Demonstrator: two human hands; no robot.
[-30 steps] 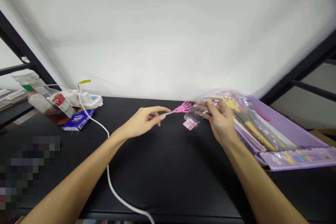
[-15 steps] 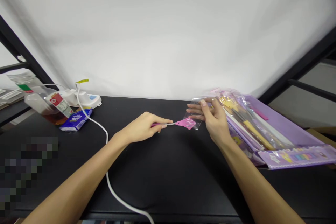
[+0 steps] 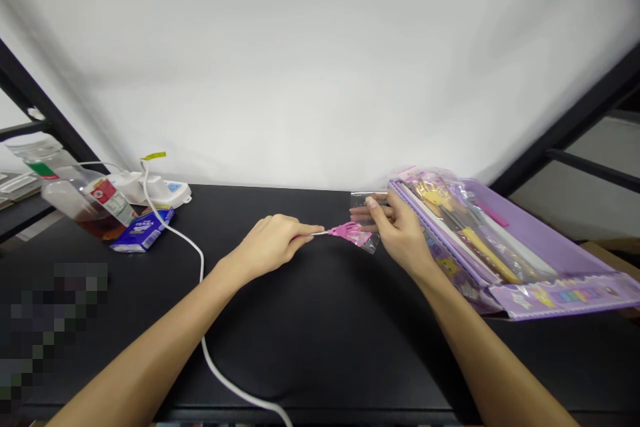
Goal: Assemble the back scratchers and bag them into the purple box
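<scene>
My left hand is closed around the handle of a pink back scratcher with a thin metal rod and a hand-shaped head. The head points right, and its tip lies at or inside a clear plastic bag. My right hand grips this bag between thumb and fingers, with the fingers showing through the film. Just to the right stands a purple box with packed items, among them a yellow back scratcher in clear wrapping.
A white cable runs across the black table from a white power strip. At the left are a clear bottle with brown liquid and a blue packet. A pale wall rises behind.
My right hand and the bag have moved slightly left. The back scratcher's head has shifted left and turned, and its tip now overlaps the bag more.
</scene>
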